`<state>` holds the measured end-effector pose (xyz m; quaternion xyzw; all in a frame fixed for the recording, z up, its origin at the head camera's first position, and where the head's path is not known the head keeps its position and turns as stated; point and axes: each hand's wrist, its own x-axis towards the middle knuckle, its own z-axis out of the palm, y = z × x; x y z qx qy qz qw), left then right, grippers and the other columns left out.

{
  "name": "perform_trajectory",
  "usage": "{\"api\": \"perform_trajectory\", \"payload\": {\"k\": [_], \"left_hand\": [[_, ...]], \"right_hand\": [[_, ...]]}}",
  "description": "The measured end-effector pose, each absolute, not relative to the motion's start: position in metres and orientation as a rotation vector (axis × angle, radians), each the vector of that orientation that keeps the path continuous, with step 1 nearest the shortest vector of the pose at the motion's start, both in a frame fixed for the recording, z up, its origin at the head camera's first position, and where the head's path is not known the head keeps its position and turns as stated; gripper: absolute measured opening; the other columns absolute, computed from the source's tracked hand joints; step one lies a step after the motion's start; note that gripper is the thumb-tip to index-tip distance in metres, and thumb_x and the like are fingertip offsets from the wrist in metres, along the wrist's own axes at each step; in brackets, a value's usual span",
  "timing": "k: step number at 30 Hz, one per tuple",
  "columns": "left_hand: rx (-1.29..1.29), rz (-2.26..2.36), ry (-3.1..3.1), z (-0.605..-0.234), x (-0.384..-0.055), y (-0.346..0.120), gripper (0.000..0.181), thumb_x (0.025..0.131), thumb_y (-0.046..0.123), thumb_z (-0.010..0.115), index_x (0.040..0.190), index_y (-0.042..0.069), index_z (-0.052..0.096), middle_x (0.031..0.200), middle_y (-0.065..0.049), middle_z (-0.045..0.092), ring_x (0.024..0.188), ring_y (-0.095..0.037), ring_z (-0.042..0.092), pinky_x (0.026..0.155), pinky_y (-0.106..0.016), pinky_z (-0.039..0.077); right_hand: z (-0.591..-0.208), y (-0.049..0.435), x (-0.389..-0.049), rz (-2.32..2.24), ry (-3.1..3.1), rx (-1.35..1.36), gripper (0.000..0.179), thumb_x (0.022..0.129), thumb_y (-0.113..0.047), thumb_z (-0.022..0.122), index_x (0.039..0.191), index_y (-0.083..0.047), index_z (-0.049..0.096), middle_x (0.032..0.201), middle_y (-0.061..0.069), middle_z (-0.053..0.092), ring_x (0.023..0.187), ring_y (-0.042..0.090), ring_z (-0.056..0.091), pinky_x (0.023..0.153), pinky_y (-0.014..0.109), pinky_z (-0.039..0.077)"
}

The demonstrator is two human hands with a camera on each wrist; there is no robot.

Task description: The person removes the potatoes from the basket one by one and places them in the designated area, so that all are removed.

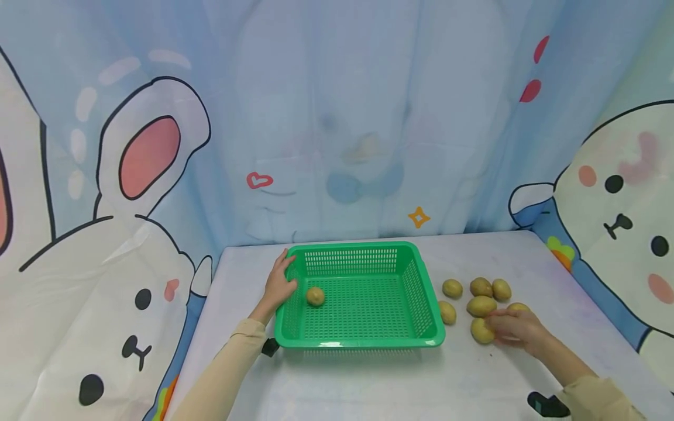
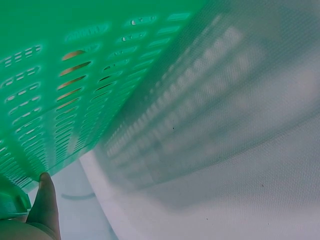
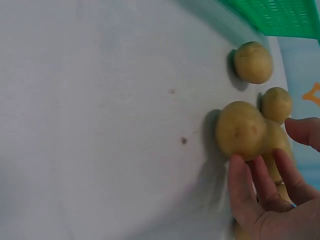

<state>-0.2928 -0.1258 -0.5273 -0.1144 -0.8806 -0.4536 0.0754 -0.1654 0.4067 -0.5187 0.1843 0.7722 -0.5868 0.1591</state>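
A green plastic basket (image 1: 363, 344) with slotted walls stands mid-table, one potato (image 1: 315, 296) lying inside near its left wall. My left hand (image 1: 278, 285) grips the basket's left rim; in the left wrist view, a finger (image 2: 46, 202) shows against the slotted outer wall. To the right of the basket, my right hand (image 1: 518, 328) reaches in at the nearest potato (image 1: 481, 331). In the right wrist view, the fingertips (image 3: 235, 165) are right at that potato's side, while the thumb (image 3: 305, 131) stands apart from it.
Several more potatoes lie loose right of the basket, among them a potato (image 1: 447, 313) close to its wall and a longer potato (image 1: 481, 306) behind the nearest one. The white-covered table (image 1: 400, 386) meets a printed curtain (image 1: 363, 117) at the back.
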Motion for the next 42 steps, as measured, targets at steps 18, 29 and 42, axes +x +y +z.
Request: {"api": "perform_trajectory", "payload": {"k": [18, 29, 42], "left_hand": [[-0.341, -1.371, -2.664, -0.524, -0.289, -0.119, 0.071, 0.072, -0.006, 0.049, 0.143, -0.004, 0.048, 0.16, -0.016, 0.027, 0.145, -0.038, 0.026, 0.097, -0.049, 0.04], [-0.392, -1.34, -2.66, -0.522, -0.291, -0.115, 0.07, 0.073, -0.007, 0.05, 0.143, -0.003, 0.048, 0.159, -0.017, 0.027, 0.143, -0.04, 0.029, 0.074, -0.04, 0.04], [-0.345, -1.347, -2.647, -0.524, -0.291, -0.124, 0.071, 0.071, -0.005, 0.05, 0.142, -0.003, 0.049, 0.159, -0.016, 0.027, 0.144, -0.039, 0.028, 0.09, -0.048, 0.041]], "right_hand": [[-0.453, 0.318, -0.233, -1.795, 2.195, 0.369, 0.057, 0.102, -0.023, 0.051, 0.147, 0.009, 0.034, 0.145, 0.031, 0.042, 0.121, 0.035, 0.058, 0.091, 0.04, 0.052], [-0.445, 0.239, -0.269, -1.906, 2.077, 0.13, 0.055, 0.103, -0.017, 0.048, 0.149, 0.008, 0.032, 0.148, 0.031, 0.038, 0.132, 0.045, 0.044, 0.097, 0.044, 0.047], [-0.458, 0.139, -0.293, -1.894, 1.983, 0.111, 0.052, 0.099, -0.012, 0.055, 0.144, 0.009, 0.04, 0.139, 0.033, 0.046, 0.127, 0.048, 0.048, 0.092, 0.047, 0.05]]}}
